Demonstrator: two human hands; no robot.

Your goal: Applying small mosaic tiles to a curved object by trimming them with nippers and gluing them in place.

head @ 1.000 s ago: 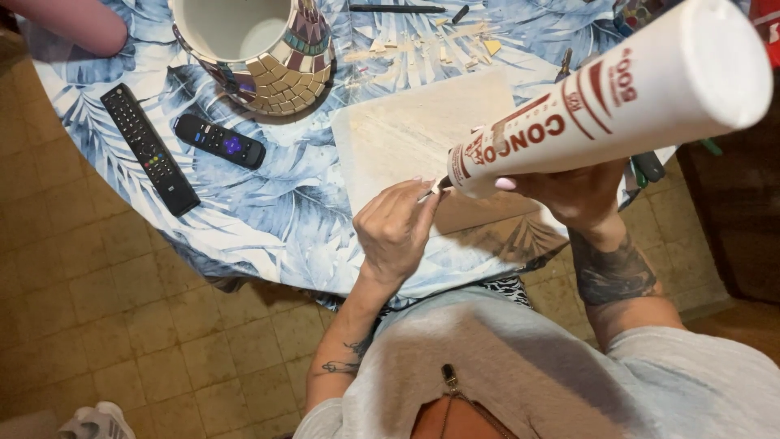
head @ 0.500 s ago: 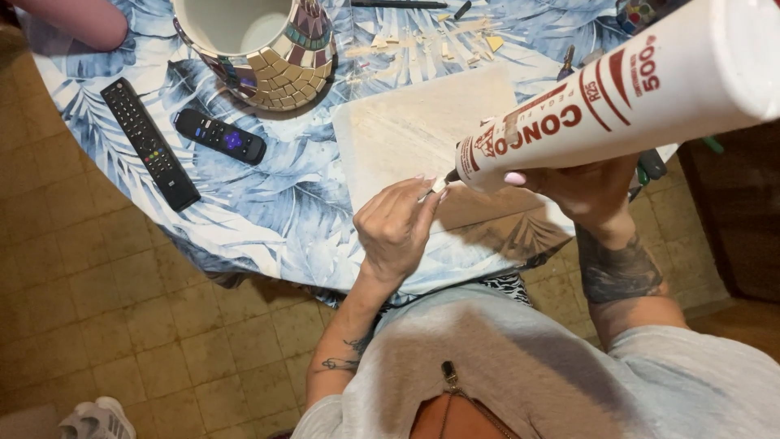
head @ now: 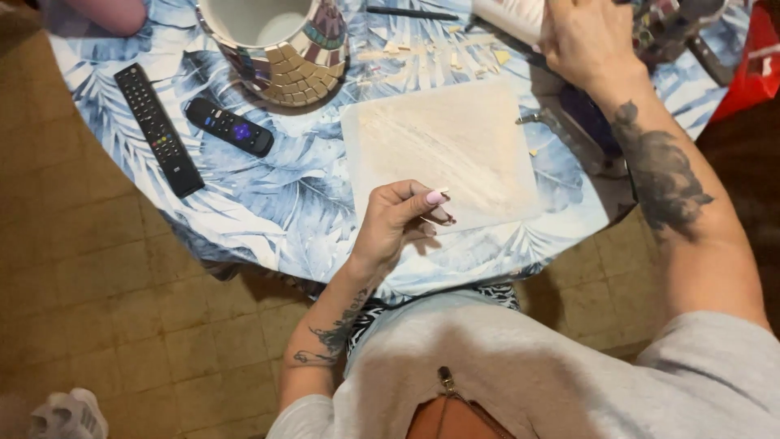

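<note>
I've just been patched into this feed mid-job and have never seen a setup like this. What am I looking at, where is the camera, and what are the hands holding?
There is no machine here: a person works with two bare hands, and the one camera sits on their head, looking down. The left hand pinches a small pale piece between its fingers over a square whitish board. The right hand reaches to the far edge of the table and grips a white tube, mostly cut off by the frame. On the leaf-patterned tablecloth lie two remotes, a long one and a short one, a mosaic pot, and scattered tile chips.
</note>
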